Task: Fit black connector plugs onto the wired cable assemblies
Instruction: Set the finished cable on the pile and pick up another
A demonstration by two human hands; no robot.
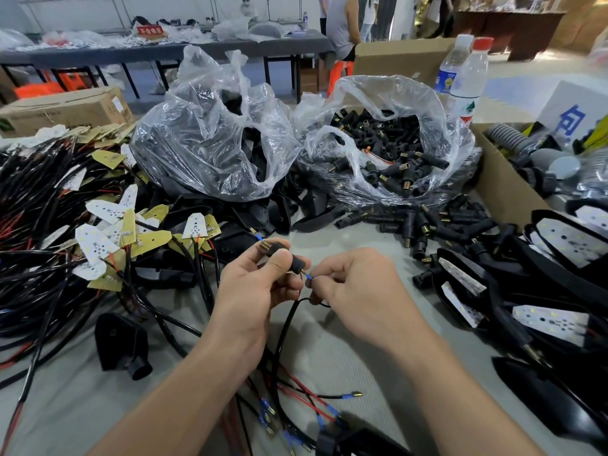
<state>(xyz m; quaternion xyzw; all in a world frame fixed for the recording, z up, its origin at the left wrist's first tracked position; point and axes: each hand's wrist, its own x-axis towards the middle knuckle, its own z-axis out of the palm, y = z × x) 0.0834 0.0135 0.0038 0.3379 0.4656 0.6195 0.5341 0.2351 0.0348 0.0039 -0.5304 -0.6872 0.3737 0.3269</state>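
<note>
The thumb of the left hand (250, 287) covers the middle of the black plug (298, 264), so only its ends show. The right hand (358, 284) hides how the thin wire (307, 275) runs on. The left plastic bag (210, 133) holds something dark, unclear behind creases. People (342, 24) by the far table (164, 51) are cut off at the top.
</note>
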